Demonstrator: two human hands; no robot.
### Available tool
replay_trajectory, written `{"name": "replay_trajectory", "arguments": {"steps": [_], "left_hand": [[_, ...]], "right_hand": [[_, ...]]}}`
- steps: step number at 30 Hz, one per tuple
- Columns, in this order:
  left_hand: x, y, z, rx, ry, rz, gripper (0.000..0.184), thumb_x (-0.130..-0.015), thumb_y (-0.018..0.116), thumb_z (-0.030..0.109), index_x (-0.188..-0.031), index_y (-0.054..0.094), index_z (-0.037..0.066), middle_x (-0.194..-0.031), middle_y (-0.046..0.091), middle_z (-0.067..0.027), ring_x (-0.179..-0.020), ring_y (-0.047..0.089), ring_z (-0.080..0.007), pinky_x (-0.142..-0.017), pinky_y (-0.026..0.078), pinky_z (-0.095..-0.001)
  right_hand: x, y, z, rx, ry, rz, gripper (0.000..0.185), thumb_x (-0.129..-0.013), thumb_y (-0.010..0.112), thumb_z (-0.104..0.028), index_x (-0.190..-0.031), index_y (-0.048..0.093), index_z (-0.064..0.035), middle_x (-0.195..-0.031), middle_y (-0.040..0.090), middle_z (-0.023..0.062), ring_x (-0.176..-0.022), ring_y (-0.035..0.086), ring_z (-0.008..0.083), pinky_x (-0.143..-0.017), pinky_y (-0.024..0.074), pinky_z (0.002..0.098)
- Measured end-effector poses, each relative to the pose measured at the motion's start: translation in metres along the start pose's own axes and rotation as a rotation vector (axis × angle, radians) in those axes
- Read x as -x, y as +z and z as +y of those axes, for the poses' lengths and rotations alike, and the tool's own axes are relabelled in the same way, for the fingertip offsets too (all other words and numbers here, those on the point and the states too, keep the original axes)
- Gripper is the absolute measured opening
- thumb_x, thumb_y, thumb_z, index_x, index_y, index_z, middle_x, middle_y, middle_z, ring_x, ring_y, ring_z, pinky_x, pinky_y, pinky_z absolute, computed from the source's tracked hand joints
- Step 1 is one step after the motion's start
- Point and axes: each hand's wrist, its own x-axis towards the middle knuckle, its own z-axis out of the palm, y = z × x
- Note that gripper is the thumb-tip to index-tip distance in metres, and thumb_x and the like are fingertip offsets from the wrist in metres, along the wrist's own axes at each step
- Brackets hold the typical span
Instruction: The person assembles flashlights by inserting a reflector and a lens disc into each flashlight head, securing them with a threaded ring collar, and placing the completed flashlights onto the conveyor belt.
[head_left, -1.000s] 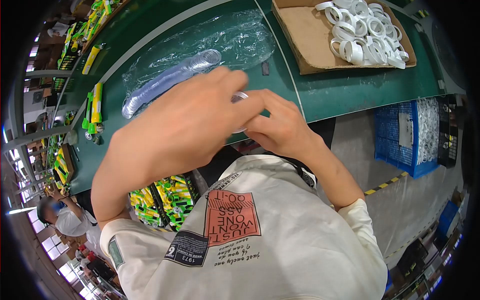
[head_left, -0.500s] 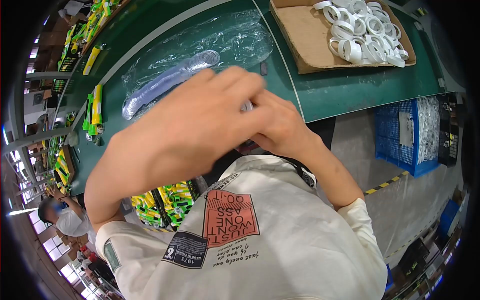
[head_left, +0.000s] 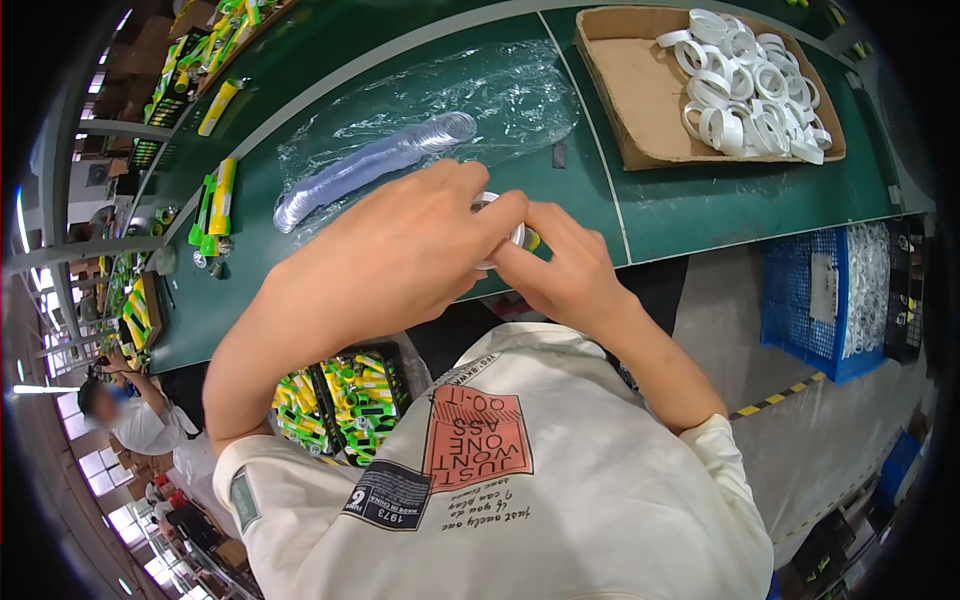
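A white ring is held between my two hands, just above the front edge of the green table. My left hand wraps its fingers round the ring from the left, hiding much of it. From the right, my right hand pinches the ring with thumb and forefinger. A small yellow-green patch shows by the right fingers; what it belongs to is hidden. Beyond my hands, a long stack of clear discs lies on a crumpled clear plastic bag.
A cardboard tray with many white rings stands at the back right. Yellow-green torches lie at left; more fill black crates below. A blue crate stands on the floor at right. A co-worker is far left.
My hands have turned so the white ring shows more between them. The right fingers have shifted from overlapping the left hand to a pinch. The whole view has moved slightly.
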Motion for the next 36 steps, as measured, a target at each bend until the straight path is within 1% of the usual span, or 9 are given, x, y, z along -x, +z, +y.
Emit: {"name": "replay_trajectory", "arguments": {"steps": [2,5,7,10,13,18,27,30,36], "left_hand": [[0.008,0.002,-0.008,0.079,0.022,0.034,0.061,-0.074,0.077,0.002,-0.13,0.055,0.007,-0.114,0.06,-0.0157,-0.103,0.061,-0.0358,-0.085,0.052,-0.0438],[0.023,0.004,-0.024,0.207,0.119,0.177,0.065,-0.071,0.076,-0.003,-0.133,0.058,0.009,-0.123,0.061,-0.0165,-0.109,0.063,-0.037,-0.088,0.054,-0.0424],[0.032,0.009,-0.028,0.245,0.106,0.252,0.054,-0.079,0.074,0.004,-0.131,0.06,0.006,-0.127,0.062,-0.017,-0.111,0.065,-0.034,-0.089,0.054,-0.0411],[0.047,0.021,-0.023,0.493,-0.047,0.487,0.042,-0.089,0.071,0.019,-0.127,0.061,0.003,-0.127,0.063,-0.019,-0.11,0.067,-0.0309,-0.089,0.054,-0.0407],[0.049,0.059,-0.021,0.564,-0.333,0.786,0.051,-0.098,0.061,0.048,-0.114,0.067,0.0,-0.1,0.071,-0.0165,-0.085,0.07,-0.0253,-0.074,0.053,-0.0372],[0.041,0.091,-0.02,0.543,-0.481,1.105,0.061,-0.102,0.049,0.051,-0.096,0.071,-0.006,-0.076,0.066,-0.008,-0.072,0.06,-0.014,-0.064,0.045,-0.0273],[0.03,0.078,-0.031,0.401,-0.284,1.118,0.021,-0.082,0.073,0.02,-0.081,0.07,-0.001,-0.063,0.062,-0.0088,-0.052,0.057,-0.0168,-0.051,0.041,-0.0282],[0.023,0.076,-0.034,0.358,-0.332,1.045,0.016,-0.078,0.073,0.014,-0.078,0.069,-0.001,-0.062,0.061,-0.0093,-0.051,0.057,-0.0182,-0.05,0.042,-0.029],[0.02,0.085,-0.07,0.613,-0.349,0.858,0.05,-0.096,0.057,0.042,-0.072,0.068,0.001,-0.057,0.059,-0.0067,-0.051,0.055,-0.0124,-0.047,0.036,-0.0272]], "right_hand": [[0.009,0.027,0.003,-0.339,0.102,0.26,0.042,-0.074,0.082,-0.012,-0.112,0.062,-0.0151,-0.121,0.064,0.0142,-0.098,0.068,0.0331,-0.069,0.0585,0.0413],[0.005,0.032,0.003,-0.516,0.366,0.173,0.055,-0.071,0.088,-0.02,-0.116,0.058,-0.0103,-0.118,0.068,0.0164,-0.099,0.069,0.0385,-0.077,0.0571,0.0447],[-0.005,0.016,0.007,-0.439,0.482,-0.23,0.052,-0.07,0.087,-0.02,-0.113,0.058,-0.0085,-0.113,0.07,0.0151,-0.097,0.069,0.0376,-0.077,0.0563,0.0438],[-0.015,0.012,-0.008,-0.023,0.414,-0.221,0.047,-0.066,0.086,-0.019,-0.101,0.056,-0.0079,-0.091,0.067,0.0094,-0.084,0.068,0.0313,-0.068,0.0534,0.0425],[-0.024,0.008,-0.023,0.201,0.309,-0.153,0.043,-0.064,0.084,-0.016,-0.095,0.054,-0.0084,-0.08,0.059,0.0071,-0.074,0.064,0.0267,-0.062,0.0505,0.0399],[-0.027,0.015,-0.031,0.357,0.221,-0.135,0.036,-0.065,0.077,-0.009,-0.092,0.054,-0.0074,-0.077,0.056,0.0062,-0.068,0.061,0.0244,-0.059,0.0489,0.0377],[-0.047,-0.001,-0.028,-0.21,0.602,-0.554,0.034,-0.066,0.075,-0.009,-0.095,0.06,0.0001,-0.079,0.069,0.0215,-0.074,0.066,0.0432,-0.068,0.0518,0.0493],[-0.042,0.004,-0.017,-0.336,0.669,-0.552,0.034,-0.062,0.076,-0.009,-0.091,0.061,0.0019,-0.077,0.068,0.0217,-0.069,0.066,0.0398,-0.067,0.0523,0.0443],[-0.041,0.009,-0.012,-0.769,0.981,-0.657,0.031,-0.067,0.077,-0.01,-0.093,0.062,-0.0011,-0.071,0.065,0.0094,-0.059,0.064,0.0242,-0.055,0.0491,0.0371]]}}
